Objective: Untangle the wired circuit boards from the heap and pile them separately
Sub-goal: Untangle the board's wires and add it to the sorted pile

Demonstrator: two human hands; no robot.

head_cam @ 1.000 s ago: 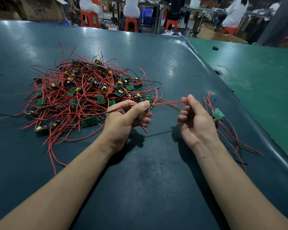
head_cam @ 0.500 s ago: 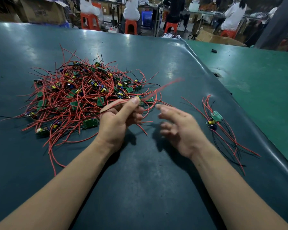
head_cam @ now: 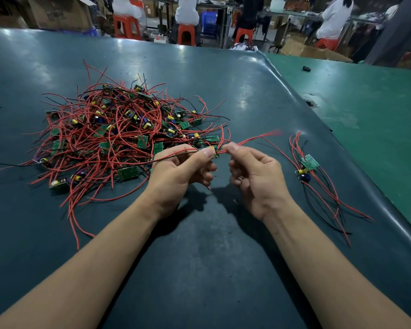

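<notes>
A tangled heap [head_cam: 119,136] of small green circuit boards with red and black wires lies on the dark table at centre left. My left hand [head_cam: 178,172] pinches one small board [head_cam: 213,151] at the heap's right edge between thumb and fingers. My right hand [head_cam: 254,174] pinches that board's red wires [head_cam: 254,138] just to the right of it; their free ends are blurred and point right. A separate small pile [head_cam: 307,165] of two boards with long wires lies to the right of my right hand.
The dark table [head_cam: 199,257] ends in a raised rounded edge on the right, beside a green table [head_cam: 365,110] with a small black object [head_cam: 306,68]. Seated people on orange stools and cardboard boxes fill the background.
My right hand let go of the red wires, opened, then came back left and pinched them again close to the board. My left hand kept its hold and barely moved.
</notes>
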